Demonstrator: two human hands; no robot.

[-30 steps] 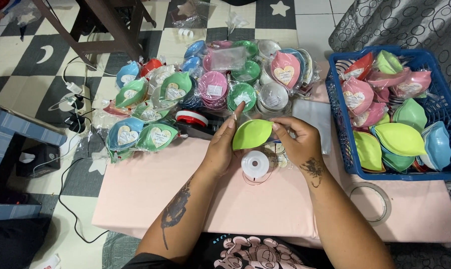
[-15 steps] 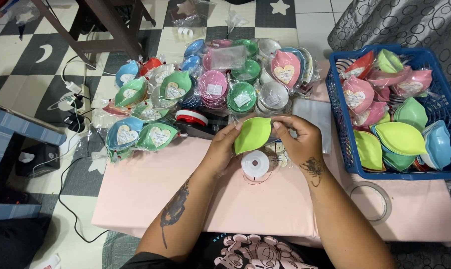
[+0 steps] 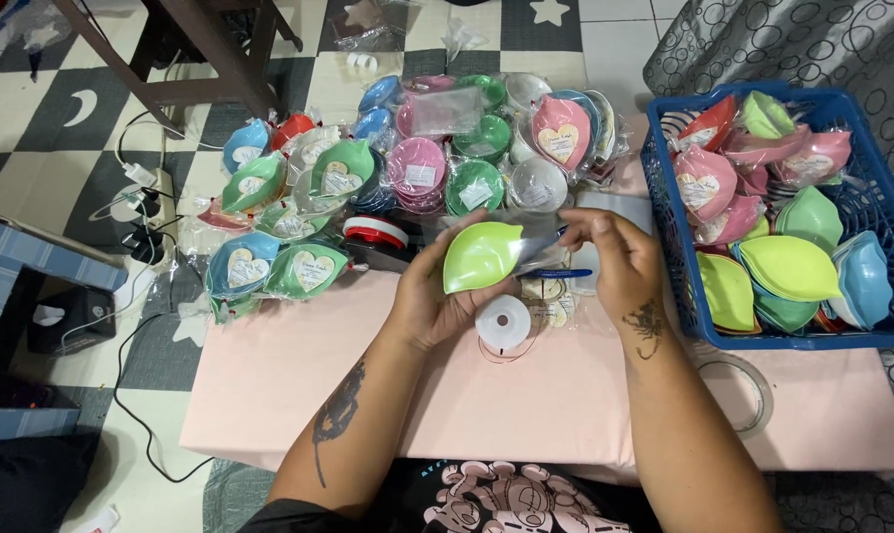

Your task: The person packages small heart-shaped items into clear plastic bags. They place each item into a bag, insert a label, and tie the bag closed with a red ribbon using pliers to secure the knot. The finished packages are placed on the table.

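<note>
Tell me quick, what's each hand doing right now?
Left hand: closed on the green leaf-shaped dish.
Right hand: fingers pinching clear wrapping at the dish's tip.

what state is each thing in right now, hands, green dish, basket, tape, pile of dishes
left hand: holding the green dish from below
right hand: at the dish's right tip, pinching clear wrap
green dish: lifted off the table, hollow side up, unwrapped
blue basket: filled with bare and wrapped dishes
white spool: lying flat on the pink table
wrapped dishes: bagged, heaped at the table's far edge
tape roll: lying flat
</note>
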